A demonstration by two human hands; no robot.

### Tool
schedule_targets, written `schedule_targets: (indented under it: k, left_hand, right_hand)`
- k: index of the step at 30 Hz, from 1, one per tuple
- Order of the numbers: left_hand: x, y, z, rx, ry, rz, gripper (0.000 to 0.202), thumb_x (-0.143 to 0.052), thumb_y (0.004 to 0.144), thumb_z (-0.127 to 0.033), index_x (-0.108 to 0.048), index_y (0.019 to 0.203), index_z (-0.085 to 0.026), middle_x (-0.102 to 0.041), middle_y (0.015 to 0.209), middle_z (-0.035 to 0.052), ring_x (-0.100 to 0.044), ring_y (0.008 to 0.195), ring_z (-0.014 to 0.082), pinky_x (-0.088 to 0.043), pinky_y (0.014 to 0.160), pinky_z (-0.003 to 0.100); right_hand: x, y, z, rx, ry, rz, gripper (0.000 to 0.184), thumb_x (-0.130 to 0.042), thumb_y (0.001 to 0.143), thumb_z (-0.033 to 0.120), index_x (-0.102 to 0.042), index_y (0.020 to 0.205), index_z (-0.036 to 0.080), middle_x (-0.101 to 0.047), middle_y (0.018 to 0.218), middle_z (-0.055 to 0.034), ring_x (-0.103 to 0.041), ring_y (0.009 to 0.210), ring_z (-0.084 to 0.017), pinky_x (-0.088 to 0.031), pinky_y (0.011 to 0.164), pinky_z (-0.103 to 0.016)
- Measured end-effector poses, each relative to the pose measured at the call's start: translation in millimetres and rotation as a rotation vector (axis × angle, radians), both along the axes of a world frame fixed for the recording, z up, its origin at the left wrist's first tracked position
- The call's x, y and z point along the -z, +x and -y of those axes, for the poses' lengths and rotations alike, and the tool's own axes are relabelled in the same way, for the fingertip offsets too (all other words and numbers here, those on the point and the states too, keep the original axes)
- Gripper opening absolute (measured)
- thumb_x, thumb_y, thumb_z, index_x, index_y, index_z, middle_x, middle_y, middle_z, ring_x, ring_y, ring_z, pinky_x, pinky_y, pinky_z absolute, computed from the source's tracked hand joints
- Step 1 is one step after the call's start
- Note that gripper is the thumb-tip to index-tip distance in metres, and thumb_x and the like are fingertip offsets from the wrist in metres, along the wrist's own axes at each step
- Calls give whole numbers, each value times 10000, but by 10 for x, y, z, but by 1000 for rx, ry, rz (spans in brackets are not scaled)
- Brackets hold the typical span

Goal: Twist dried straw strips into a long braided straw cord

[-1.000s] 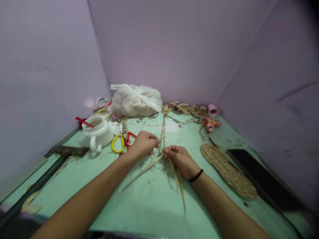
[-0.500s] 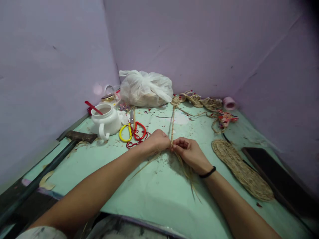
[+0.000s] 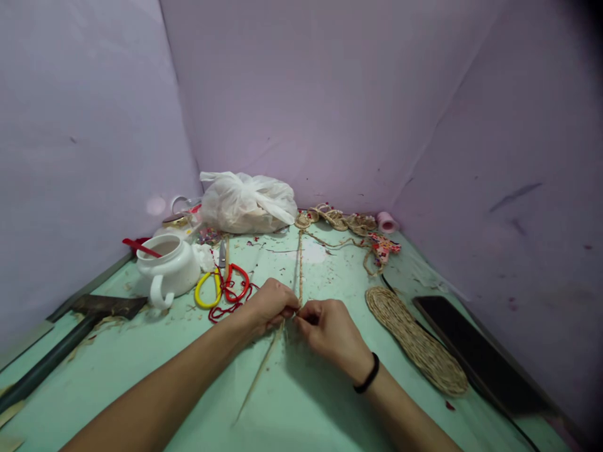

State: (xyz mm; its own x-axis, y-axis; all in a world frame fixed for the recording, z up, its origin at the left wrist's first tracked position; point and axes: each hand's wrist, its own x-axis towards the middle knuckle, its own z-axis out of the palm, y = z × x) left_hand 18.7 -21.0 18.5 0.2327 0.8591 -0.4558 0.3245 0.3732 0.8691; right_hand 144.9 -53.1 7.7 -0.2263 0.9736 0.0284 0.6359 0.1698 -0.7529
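Note:
A thin braided straw cord (image 3: 300, 263) runs from the back of the table down to my two hands. My left hand (image 3: 273, 306) is closed in a pinch at the cord's near end. Close beside it, nearly touching, my right hand (image 3: 330, 329) also pinches there, thumb against bent fingers. Loose straw strands (image 3: 260, 370) hang from under my left hand toward the table's front. The exact spot where the fingertips grip is small and partly covered. A woven straw sole (image 3: 417, 342) lies to the right of my right hand.
Left are a hammer (image 3: 108, 307), a white pot (image 3: 169, 267) and scissors (image 3: 220, 285) with red thread. A tied plastic bag (image 3: 247, 204), straw pieces (image 3: 336, 220) and a pink roll (image 3: 386, 223) stand at the back. A black phone-like slab (image 3: 475, 355) lies right.
The view has tilted up and turned right, so things sit lower and farther left. My right hand has rolled, knuckles now upward, and the strands below it are out of sight.

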Motion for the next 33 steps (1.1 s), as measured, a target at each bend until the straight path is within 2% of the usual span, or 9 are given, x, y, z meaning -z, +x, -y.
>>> schedule_targets:
  k: [3,7,12,16,19,22,24,29,33]
  left_hand:
    - [19,-52,-39,66,31,3,95,-513,521,-198,-444,472,-155,-305,320,-74,-211,269,37,-106,312,200]
    - [29,-68,-64,90,36,9,105,-542,510,-240,-507,520,-141,-349,337,-70,-226,266,40,-114,312,198]
    - [-2,-23,-41,59,39,45,56,-508,491,-188,-483,481,-138,-331,327,-69,-224,299,32,-137,346,189]
    - [15,-23,-30,104,114,-14,39,-490,494,-163,-508,487,-130,-345,347,-60,-244,337,39,-163,370,194]
    - [12,-72,-28,197,203,-102,66,-493,507,-164,-524,466,-122,-368,355,-45,-278,360,49,-195,386,198]
    - [-50,-216,-96,310,160,-189,134,-532,551,-231,-584,518,-112,-485,417,-3,-319,363,61,-226,391,203]
    - [-112,-394,-212,213,193,-246,172,-537,579,-263,-621,591,-114,-556,495,21,-348,372,68,-255,401,204]
    - [-242,-954,-586,-437,745,-597,186,-480,609,-179,-648,674,-134,-633,695,58,-532,644,144,-346,559,205]
    - [-253,-1116,-791,-412,672,-831,181,-480,606,-164,-645,656,-110,-635,688,117,-565,697,200,-348,588,240]
  right_hand:
    - [-1,82,-64,1,-51,-19,189,-546,645,279,-608,517,154,-553,472,-13,-438,449,-104,-260,430,-219]
    - [-27,158,-167,196,-72,-278,222,-542,668,347,-582,588,143,-574,538,-31,-470,490,-105,-319,454,-209]
    - [10,27,-178,140,-453,-593,100,-491,676,239,-512,647,146,-485,464,26,-409,399,-73,-293,406,-194]
    - [106,-2,-198,195,-386,-499,133,-513,648,200,-465,535,149,-325,385,78,-234,356,-35,-168,374,-193]
    - [178,37,-222,145,-332,-437,142,-537,630,233,-476,532,150,-330,395,73,-235,370,-40,-162,381,-202]
    - [228,44,-223,122,-308,-408,147,-535,632,261,-483,548,152,-349,406,64,-261,376,-48,-180,389,-206]
    - [248,25,-218,117,-315,-410,164,-530,631,277,-472,537,155,-348,414,61,-264,377,-49,-182,389,-207]
    - [256,-30,-203,129,-381,-458,176,-529,611,305,-458,534,165,-346,430,57,-250,365,-48,-167,377,-209]
    - [242,-29,-208,129,-392,-486,171,-531,613,287,-449,526,165,-355,437,51,-242,365,-42,-152,373,-205]
